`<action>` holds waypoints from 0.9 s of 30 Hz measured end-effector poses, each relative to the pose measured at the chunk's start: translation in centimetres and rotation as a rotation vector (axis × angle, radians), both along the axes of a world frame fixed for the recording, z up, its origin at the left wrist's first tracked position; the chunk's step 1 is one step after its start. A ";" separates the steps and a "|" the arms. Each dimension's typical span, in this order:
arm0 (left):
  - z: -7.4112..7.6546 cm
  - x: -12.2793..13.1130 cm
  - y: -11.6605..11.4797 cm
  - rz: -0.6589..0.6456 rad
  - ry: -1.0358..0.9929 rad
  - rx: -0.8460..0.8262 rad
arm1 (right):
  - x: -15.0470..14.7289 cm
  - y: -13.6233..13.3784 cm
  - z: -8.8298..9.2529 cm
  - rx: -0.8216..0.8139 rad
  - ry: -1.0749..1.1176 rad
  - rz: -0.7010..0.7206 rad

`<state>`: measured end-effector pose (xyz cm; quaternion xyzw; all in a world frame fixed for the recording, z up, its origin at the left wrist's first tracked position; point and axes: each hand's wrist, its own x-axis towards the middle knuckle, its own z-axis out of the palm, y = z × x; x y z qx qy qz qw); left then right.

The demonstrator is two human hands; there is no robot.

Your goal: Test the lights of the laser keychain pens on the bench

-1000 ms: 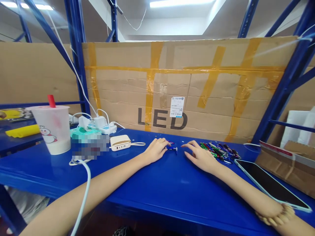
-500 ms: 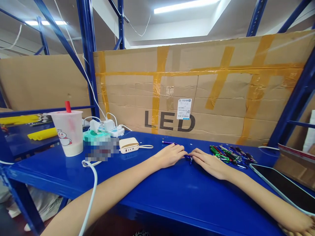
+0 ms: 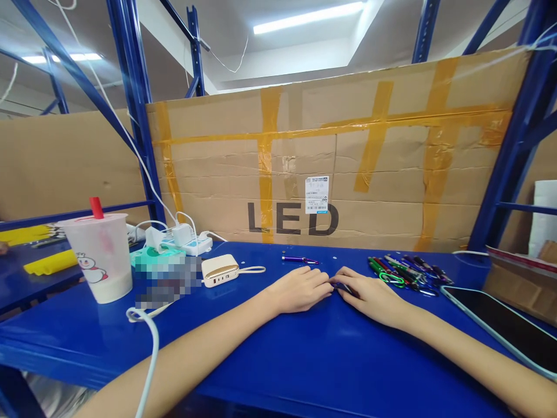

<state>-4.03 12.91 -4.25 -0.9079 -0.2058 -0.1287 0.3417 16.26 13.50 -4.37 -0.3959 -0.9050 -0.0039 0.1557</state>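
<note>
"LED" is printed in large dark capitals on the taped cardboard sheet, low and near the centre. A white barcode sticker is stuck just above the "E" and "D"; its small print and digits are too small to be read. The pixelated patch on the left cannot be read.

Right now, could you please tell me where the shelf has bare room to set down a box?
Bare shelf lies in front of the left hand and right hand, with a narrow strip between the power bank and purple pen. It is crowded around the pile of pens and tablet, and by the cup and chargers.
</note>
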 end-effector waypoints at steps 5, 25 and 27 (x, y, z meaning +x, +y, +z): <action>-0.2 0.2 0.1 0.009 -0.031 0.009 | -0.3 -0.4 0.1 -0.006 0.020 -0.080; 0.0 -0.4 0.5 0.267 -0.256 -0.505 | -0.1 0.5 -0.6 -0.084 0.248 -0.028; 0.0 -0.4 0.5 0.284 -0.259 -0.515 | 0.0 0.6 -0.6 -0.086 0.266 -0.022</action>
